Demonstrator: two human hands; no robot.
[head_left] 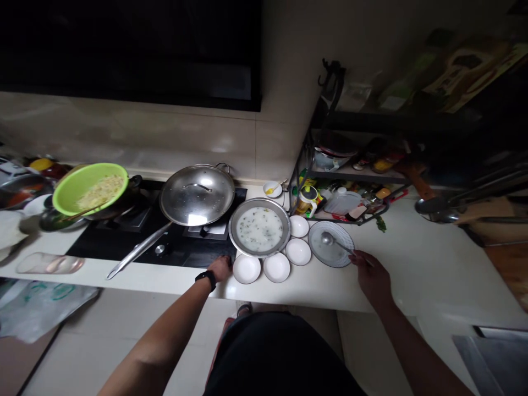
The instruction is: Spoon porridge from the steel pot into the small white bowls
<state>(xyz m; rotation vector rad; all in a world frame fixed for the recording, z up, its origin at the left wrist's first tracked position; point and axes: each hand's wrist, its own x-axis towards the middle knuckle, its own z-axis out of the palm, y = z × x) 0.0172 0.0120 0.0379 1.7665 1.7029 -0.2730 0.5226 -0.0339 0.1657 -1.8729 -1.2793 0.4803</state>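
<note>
You're standing at the white bench, where the black cooktop is carrying a lidded steel pan and a green bowl of pale shreds. Your left hand is resting at the cooktop's front edge, its grip curled, though you can't tell whether it's clenched. A steel tray of pale soup is sitting just beside it, with four small white bowls curving around it. Your right hand is reaching the striped plate, where a metal spoon is lying, its handle running toward your fingers; you can't tell whether that grip is holding it.
</note>
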